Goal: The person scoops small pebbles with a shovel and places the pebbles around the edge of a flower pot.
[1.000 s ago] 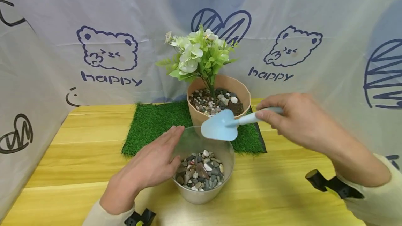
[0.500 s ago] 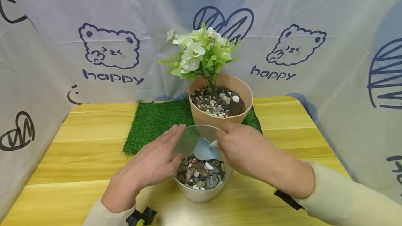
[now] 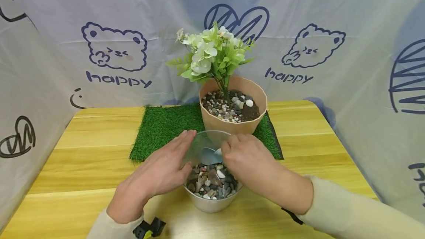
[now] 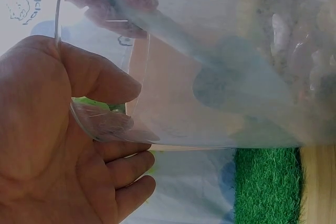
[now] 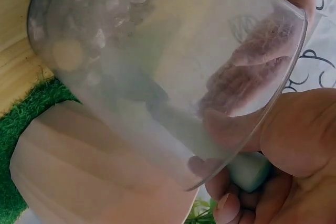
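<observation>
A translucent plastic tub (image 3: 212, 205), part-filled with mixed pebbles (image 3: 212, 182), stands at the front of the table. My left hand (image 3: 156, 170) rests against its left side, fingers straight and thumb beside the rim. In the left wrist view that hand (image 4: 50, 124) lies along the rim. My right hand (image 3: 249, 159) grips the handle of a light blue garden trowel (image 3: 210, 156) over the tub's back right rim. The blade is inside the tub, just above the pebbles; in the right wrist view the handle end (image 5: 249, 170) shows between the fingers.
Behind the tub, a peach-coloured planter (image 3: 229, 120) holds white flowers (image 3: 206, 52), dark soil (image 3: 250, 113) and pebbles over much of its top. It stands on an artificial grass mat (image 3: 166, 128) on the wooden table (image 3: 76, 154). A printed cloth (image 3: 159, 10) hangs behind.
My right hand has swung left and down from beside the planter, bringing the trowel blade into the tub above the pebbles. My left hand keeps its place at the rim.
</observation>
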A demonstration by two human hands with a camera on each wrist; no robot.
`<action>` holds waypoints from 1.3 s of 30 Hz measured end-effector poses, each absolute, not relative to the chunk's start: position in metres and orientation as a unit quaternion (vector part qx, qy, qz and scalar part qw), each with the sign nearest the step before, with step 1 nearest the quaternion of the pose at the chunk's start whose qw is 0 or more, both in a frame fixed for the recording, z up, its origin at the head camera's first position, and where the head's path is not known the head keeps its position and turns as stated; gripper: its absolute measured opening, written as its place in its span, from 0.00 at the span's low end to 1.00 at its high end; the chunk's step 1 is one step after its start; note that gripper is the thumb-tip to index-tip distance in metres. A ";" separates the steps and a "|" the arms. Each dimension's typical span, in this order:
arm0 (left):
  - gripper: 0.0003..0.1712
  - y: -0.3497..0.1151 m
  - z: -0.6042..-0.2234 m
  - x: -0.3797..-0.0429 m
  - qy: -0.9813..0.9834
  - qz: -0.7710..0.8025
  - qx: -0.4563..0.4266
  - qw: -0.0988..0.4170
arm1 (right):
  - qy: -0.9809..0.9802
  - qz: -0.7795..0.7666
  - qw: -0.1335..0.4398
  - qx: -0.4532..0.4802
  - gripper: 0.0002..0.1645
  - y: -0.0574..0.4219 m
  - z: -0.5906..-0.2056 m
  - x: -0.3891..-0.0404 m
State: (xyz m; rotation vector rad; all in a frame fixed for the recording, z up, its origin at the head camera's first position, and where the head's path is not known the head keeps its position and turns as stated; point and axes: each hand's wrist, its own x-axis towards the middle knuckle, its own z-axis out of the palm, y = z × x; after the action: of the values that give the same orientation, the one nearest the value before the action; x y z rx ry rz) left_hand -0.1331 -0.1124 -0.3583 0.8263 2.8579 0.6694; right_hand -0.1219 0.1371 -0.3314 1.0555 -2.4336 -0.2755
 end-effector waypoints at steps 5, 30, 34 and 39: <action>0.45 -0.112 -0.358 -0.134 0.934 0.221 0.278 0.037 | -0.884 -0.090 0.238 0.393 0.06 0.134 -0.335 -0.125; 0.44 -0.113 -0.358 -0.134 0.934 0.220 0.277 0.038 | -0.910 -0.065 0.172 0.373 0.07 0.133 -0.338 -0.122; 0.44 -0.112 -0.358 -0.134 0.935 0.219 0.278 0.038 | -0.903 -0.064 0.203 0.373 0.08 0.133 -0.339 -0.125; 0.44 -0.112 -0.358 -0.133 0.934 0.222 0.275 0.041 | -0.914 -0.050 0.179 0.359 0.09 0.133 -0.337 -0.127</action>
State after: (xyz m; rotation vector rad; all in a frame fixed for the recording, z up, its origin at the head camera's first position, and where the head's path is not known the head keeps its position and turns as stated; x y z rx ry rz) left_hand -0.1332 -0.1116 -0.3584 0.8435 2.8619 0.6797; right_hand -0.1270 0.1326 -0.3369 1.0159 -2.5853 -0.1413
